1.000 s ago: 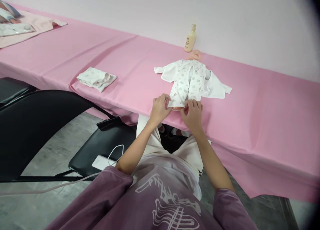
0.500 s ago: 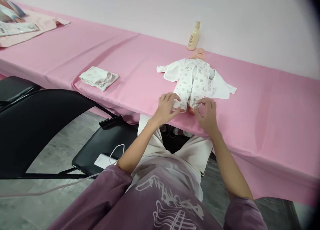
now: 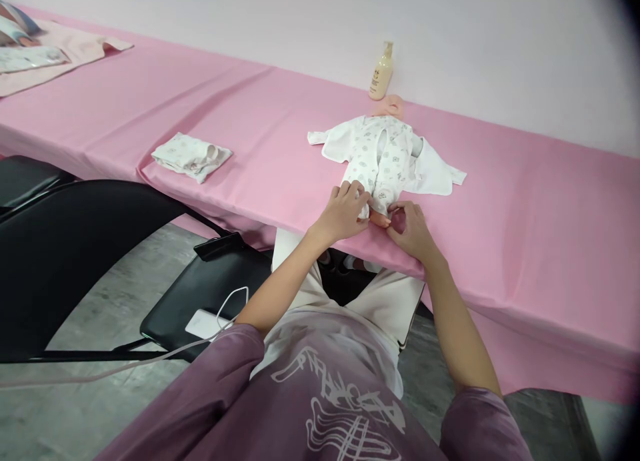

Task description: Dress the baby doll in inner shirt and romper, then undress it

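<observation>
A baby doll lies on its back on the pink table cover, head toward the wall. It wears a white printed baby suit with the jacket flaps spread to both sides. My left hand is closed on the cuff of the suit's left trouser leg. My right hand pinches at the doll's foot by the other cuff, near the table's front edge.
A pump bottle stands by the wall behind the doll. A folded printed garment lies to the left. More cloth and packets sit at the far left. A black folding chair with a phone and cable stands beside me.
Both hands opened and shifted right along the trouser cuffs, then closed again on the cuffs and the doll's foot. The trouser legs have slid slightly up the doll's legs.
</observation>
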### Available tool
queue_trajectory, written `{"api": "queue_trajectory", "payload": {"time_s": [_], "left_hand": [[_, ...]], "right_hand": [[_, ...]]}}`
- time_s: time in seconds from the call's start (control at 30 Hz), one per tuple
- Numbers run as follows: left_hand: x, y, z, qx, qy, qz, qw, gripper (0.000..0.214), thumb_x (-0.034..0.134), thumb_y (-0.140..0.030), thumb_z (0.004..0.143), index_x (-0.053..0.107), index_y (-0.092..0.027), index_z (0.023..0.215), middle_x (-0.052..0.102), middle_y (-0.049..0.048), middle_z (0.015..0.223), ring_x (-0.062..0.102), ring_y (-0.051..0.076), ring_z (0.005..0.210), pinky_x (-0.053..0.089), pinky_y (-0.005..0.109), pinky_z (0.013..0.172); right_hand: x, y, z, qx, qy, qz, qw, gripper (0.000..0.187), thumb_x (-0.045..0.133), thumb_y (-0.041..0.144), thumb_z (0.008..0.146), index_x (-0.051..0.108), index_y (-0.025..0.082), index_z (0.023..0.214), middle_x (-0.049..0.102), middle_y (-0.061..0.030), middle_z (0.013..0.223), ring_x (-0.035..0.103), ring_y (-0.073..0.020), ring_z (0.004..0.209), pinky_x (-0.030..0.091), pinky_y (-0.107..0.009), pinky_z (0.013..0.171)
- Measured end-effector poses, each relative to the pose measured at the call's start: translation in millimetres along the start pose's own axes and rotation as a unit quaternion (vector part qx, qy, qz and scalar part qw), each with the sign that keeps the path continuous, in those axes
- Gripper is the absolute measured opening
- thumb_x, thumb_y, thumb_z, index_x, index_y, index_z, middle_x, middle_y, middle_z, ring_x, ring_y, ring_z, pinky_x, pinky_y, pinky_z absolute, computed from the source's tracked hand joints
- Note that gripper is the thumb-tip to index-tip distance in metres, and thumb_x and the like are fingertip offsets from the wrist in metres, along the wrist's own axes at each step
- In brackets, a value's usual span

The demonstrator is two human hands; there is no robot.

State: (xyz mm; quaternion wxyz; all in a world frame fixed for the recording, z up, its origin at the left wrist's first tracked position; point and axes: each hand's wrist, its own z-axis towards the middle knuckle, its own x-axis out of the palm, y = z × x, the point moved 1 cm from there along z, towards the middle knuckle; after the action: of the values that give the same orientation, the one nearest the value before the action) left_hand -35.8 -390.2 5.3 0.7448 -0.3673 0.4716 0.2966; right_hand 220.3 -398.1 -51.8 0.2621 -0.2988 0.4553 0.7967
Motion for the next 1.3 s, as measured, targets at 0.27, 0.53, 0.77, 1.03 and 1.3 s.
{"api": "queue_trajectory", "payload": {"time_s": [0.27,0.53,0.77,1.03,1.3], "left_hand": [[16.0,-5.9,2.8,-0.013,-0.020,-0.009,1.000,0.026,0.079,-0.017,0.094,0.074,-0.020,0.119,0.063,0.0217,0.148,0.057,0.046,0.135,0.047,0.057,0.109],[19.8,-8.1,7.0,-0.049,-0.041,-0.025,0.998,0.026,0.073,-0.013,0.097,0.070,-0.020,0.122,0.066,0.0209,0.146,0.059,0.044,0.133,0.047,0.054,0.108],[35.2,-13.8,17.4,-0.076,-0.082,0.029,0.993,0.022,0.060,-0.014,0.106,0.069,-0.019,0.125,0.069,0.0244,0.143,0.061,0.045,0.129,0.046,0.058,0.103],[42.7,-12.9,17.4,-0.089,-0.107,-0.020,0.990,0.016,0.061,-0.016,0.105,0.072,-0.021,0.116,0.068,0.0218,0.137,0.060,0.045,0.125,0.046,0.058,0.101],[34.4,-14.8,3.6,-0.075,-0.122,-0.018,0.990,0.010,0.071,-0.017,0.101,0.069,-0.020,0.110,0.069,0.0187,0.142,0.060,0.041,0.124,0.046,0.053,0.101]], "right_hand": [[7.9,-0.6,4.1,0.016,-0.041,-0.044,0.998,0.025,0.065,0.019,0.088,0.064,0.024,0.113,0.079,-0.0141,0.116,0.068,-0.0378,0.108,0.054,-0.063,0.108],[2.5,6.2,4.5,0.053,-0.046,0.020,0.997,0.025,0.067,0.025,0.086,0.065,0.025,0.111,0.078,-0.0111,0.110,0.071,-0.0332,0.097,0.059,-0.052,0.089],[3.5,2.6,4.3,0.052,-0.047,0.026,0.997,0.026,0.068,0.027,0.087,0.065,0.026,0.112,0.077,-0.0086,0.103,0.070,-0.0314,0.094,0.059,-0.050,0.089],[3.1,2.2,4.9,0.062,-0.055,0.002,0.997,0.030,0.070,0.027,0.081,0.061,0.026,0.109,0.069,-0.0042,0.089,0.065,-0.0296,0.085,0.056,-0.050,0.088],[-4.0,14.8,3.1,0.075,-0.038,0.075,0.994,0.029,0.074,0.034,0.088,0.061,0.027,0.113,0.070,-0.0019,0.091,0.066,-0.0257,0.082,0.054,-0.043,0.077]]}}
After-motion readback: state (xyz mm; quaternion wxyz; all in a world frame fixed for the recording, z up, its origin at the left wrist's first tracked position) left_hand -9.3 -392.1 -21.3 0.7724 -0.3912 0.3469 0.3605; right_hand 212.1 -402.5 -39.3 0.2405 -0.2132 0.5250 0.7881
